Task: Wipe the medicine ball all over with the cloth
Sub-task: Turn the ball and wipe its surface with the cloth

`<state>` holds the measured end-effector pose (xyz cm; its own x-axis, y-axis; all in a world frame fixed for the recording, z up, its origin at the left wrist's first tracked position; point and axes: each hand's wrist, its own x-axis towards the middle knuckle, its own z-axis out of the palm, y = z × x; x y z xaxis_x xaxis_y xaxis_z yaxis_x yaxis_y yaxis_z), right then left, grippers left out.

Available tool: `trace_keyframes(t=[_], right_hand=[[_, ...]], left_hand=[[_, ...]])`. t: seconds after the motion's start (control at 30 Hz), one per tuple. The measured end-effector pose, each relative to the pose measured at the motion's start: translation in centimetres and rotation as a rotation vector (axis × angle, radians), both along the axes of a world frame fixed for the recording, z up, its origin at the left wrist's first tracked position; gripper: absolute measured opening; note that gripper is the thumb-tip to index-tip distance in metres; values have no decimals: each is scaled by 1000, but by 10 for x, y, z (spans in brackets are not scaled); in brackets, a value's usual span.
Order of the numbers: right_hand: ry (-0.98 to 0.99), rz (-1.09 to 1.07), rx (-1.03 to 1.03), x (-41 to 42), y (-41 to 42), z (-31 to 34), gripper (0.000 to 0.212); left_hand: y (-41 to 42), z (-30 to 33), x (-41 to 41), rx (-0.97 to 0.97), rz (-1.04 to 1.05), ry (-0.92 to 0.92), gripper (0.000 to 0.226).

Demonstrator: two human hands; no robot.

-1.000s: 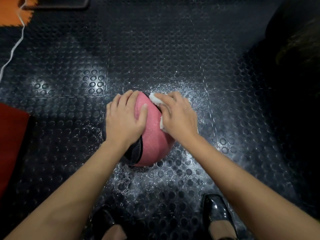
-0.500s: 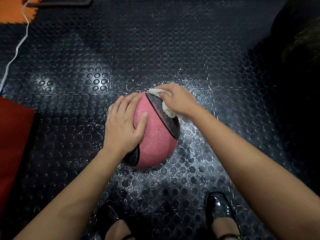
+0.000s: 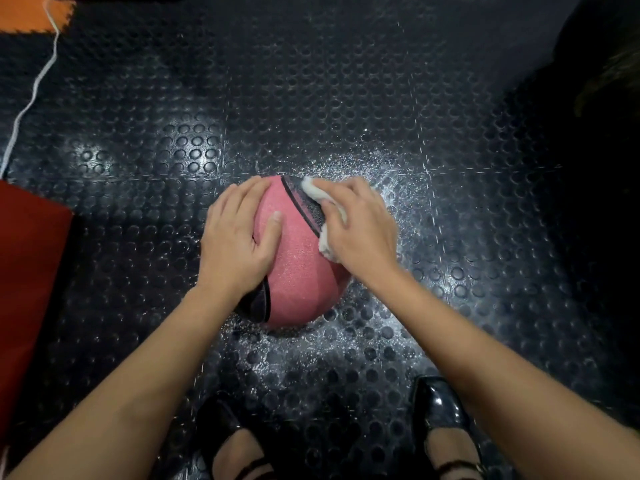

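Pebbled pink medicine ball [image 3: 298, 271]; crumpled, seemingly soft cloth [image 3: 327, 216].

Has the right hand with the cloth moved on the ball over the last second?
Yes. The right hand pushed the cloth to the far edge of the medicine ball, then came back toward the person along the ball's black stripe.

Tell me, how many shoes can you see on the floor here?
2. The left shoe is at the bottom edge below the medicine ball; the right shoe is nearer the bottom right. Both are partly cut off.
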<state>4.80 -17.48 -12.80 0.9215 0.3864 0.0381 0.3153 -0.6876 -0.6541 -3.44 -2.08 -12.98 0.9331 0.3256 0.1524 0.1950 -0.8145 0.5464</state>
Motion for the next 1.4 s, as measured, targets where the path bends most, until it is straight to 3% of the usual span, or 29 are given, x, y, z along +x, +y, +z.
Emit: trace_keyframes(t=[0.07,0.17,0.23,0.37,0.47,0.57,0.7,0.9,0.97,1.03,1.1,1.17,1.23,1.33,1.4], right_hand=[[-22,26,-24,14,7,-3,32],[419,-172,168,33,-4,-24,34],[539,-272,179,29,-11,-28,34],[53,-65,-22,3,1,5,32],[-59,137,-148,22,21,24,31],[182,181,-158,54,27,21,28],[711,12,191,65,5,-12,21],[946,-352,247,10,-23,-40,24],[805,-395,240,-15,-25,-38,29],[449,-354,149,-29,-19,-27,37],[133,-190,89,-29,-8,-8,39],[-42,-58,24,-21,1,1,39],[20,-109,31,-8,0,-6,38],[479,-298,167,5,-13,-30,37],[527,-360,177,-1,-16,-33,38]], left_hand=[[-2,0,0,0,7,6,59],[-3,1,4,-18,33,17,59],[-3,1,7,-10,36,20,61],[0,2,15,-9,48,31,63],[-2,0,9,-4,35,31,62],[-3,0,-1,-14,28,9,57],[-4,3,-3,-42,58,-4,54],[8,5,16,-78,127,80,58],[11,6,24,-90,148,90,58],[10,6,29,-91,171,87,55],[6,6,28,-84,183,84,54],[4,7,24,-86,177,81,57],[3,8,24,-104,193,89,61],[1,10,25,-102,234,90,62],[-3,12,25,-89,243,93,63]])
